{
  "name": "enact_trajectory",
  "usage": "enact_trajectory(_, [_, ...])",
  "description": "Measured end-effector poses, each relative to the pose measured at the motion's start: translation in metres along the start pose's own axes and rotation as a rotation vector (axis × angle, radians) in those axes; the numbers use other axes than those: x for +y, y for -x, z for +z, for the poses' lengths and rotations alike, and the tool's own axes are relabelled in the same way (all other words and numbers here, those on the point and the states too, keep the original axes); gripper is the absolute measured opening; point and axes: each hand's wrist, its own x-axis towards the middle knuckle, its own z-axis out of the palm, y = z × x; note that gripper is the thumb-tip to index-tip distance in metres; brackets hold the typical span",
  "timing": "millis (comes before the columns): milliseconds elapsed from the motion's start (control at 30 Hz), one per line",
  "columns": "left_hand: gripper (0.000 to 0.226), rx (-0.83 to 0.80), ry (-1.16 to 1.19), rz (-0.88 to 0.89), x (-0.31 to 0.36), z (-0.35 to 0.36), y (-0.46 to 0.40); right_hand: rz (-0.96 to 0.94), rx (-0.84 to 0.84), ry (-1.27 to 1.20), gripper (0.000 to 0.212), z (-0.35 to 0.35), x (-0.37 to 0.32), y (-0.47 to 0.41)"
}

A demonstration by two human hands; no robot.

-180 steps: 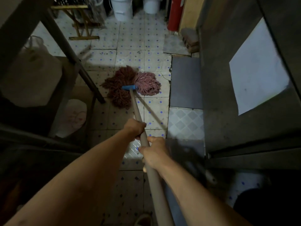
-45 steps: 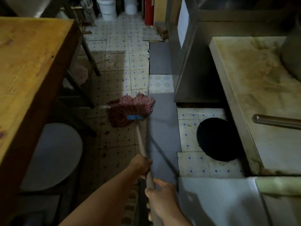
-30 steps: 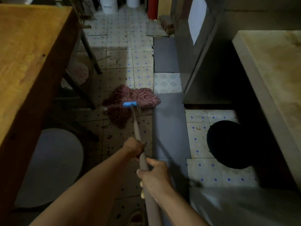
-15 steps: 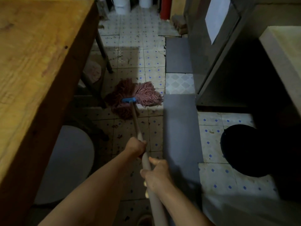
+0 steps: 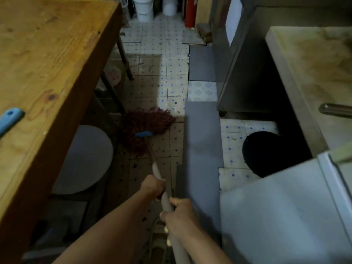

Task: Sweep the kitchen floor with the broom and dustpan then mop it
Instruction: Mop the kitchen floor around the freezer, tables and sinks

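- While both hands curl round the mop handle [image 5: 159, 176], the left hand [image 5: 152, 186] grips it further down and the right hand [image 5: 180, 218] grips just above, nearer the body.
- Mop head [image 5: 146, 128], dark red strings with a blue clamp, lies on the tiled floor [image 5: 162, 88] beside the wooden table [image 5: 47, 63] and left of a grey mat [image 5: 202, 138].
- 2 white buckets [image 5: 143, 8] stand at the far end.

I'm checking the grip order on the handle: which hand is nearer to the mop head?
Left. The left hand grips the handle farther down, closer to the mop head; the right hand grips behind it, nearer the body.
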Motion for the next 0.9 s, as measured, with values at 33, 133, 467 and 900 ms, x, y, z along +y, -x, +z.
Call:
enact_trajectory(33, [0.043,-0.010,-0.013,-0.003,-0.007,0.005,0.011,0.006,0.006,0.013,0.042,0.001,0.010,0.010])
enact_trajectory(133, [0.043,-0.029,-0.028,-0.007,-0.024,0.021,0.042,0.015,0.019,0.051,0.046,0.004,0.038,0.036])
enact_trajectory(467, [0.041,-0.041,-0.031,-0.007,-0.046,0.038,0.054,0.012,0.043,0.022,0.045,0.008,0.061,0.054])
enact_trajectory(900, [0.045,0.037,-0.099,0.115,0.014,-0.009,-0.046,-0.091,0.061,-0.139,0.031,0.016,-0.013,-0.023])
